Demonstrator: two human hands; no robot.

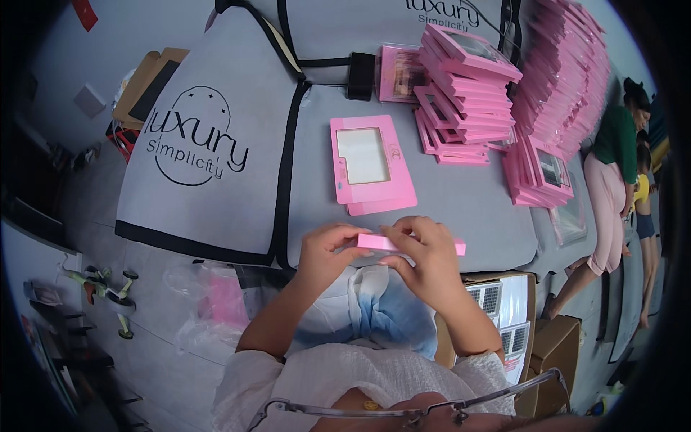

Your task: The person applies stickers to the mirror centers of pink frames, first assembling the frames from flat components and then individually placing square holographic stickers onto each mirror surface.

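Observation:
Between my two hands, above my lap, is a slim pink box (371, 243), its narrow side turned up toward me. My left hand (332, 248) pinches its left end with thumb and fingers. Over its middle and right part lies my right hand (421, 248), the fingers bent around it; the box's right end sticks out past them. Just beyond my hands, flat pink box sleeves (399, 165) with a window cut-out lie overlapping on the grey padded seat (475, 209).
A stack of pink windowed boxes (468, 108) stands at the far right, beside a taller leaning pile (561, 79). A black object (360, 75) lies behind the sleeves. By my right knee is an open carton (533, 317) holding white trays. Two people stand at the far right.

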